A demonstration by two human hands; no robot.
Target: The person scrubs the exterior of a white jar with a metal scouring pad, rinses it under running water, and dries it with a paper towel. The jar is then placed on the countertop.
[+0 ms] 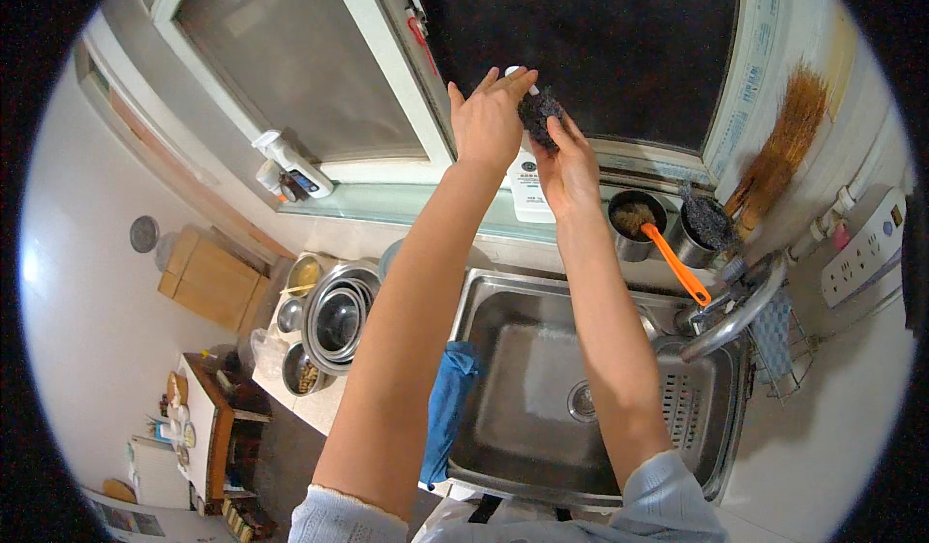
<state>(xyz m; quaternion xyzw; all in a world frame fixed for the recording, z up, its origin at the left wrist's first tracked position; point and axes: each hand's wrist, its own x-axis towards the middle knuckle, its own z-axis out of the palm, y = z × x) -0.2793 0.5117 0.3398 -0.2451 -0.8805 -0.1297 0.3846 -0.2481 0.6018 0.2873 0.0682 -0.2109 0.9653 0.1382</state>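
A white pump bottle [530, 195] stands upright on the window ledge beyond the sink. My left hand [487, 125] is over its top, fingers stretched out and the fingertips at the white pump head [523, 76]. Whether they press on it, I cannot tell. In my right hand [567, 164] is a dark steel wool scrubber [541, 117], gripped between thumb and fingers close beside the pump head. The middle of the bottle is partly hidden by my hands and the scrubber.
Below my arms lies a steel sink [523, 349] with a blue cloth [451, 407] over its left rim. Nested metal bowls [339, 320] stand left. To the right are an orange-handled brush [677, 267] in a pot, another scrubber [706, 222], the faucet [740, 320] and a straw broom [789, 136].
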